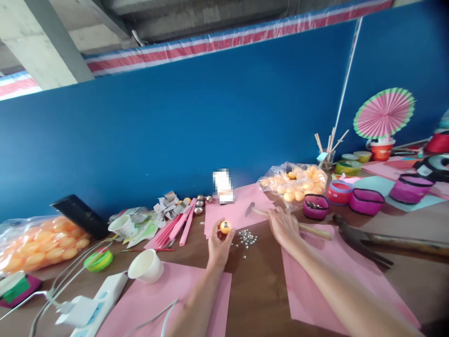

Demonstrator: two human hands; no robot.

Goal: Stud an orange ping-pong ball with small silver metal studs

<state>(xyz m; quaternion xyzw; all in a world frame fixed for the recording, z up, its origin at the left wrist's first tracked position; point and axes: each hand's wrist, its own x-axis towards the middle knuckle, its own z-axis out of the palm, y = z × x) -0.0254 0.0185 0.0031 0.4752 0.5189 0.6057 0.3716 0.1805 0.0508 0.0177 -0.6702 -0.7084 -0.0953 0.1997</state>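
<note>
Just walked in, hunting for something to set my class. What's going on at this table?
A person is working with both hands at a brown table. The left hand holds an orange ball with dark marks, and the right hand grips a small hammer by its wooden handle. The hammer's head is apart from the ball. A loose heap of silvery beads lies between the hands, with a clear bag of orange balls beyond.
</note>
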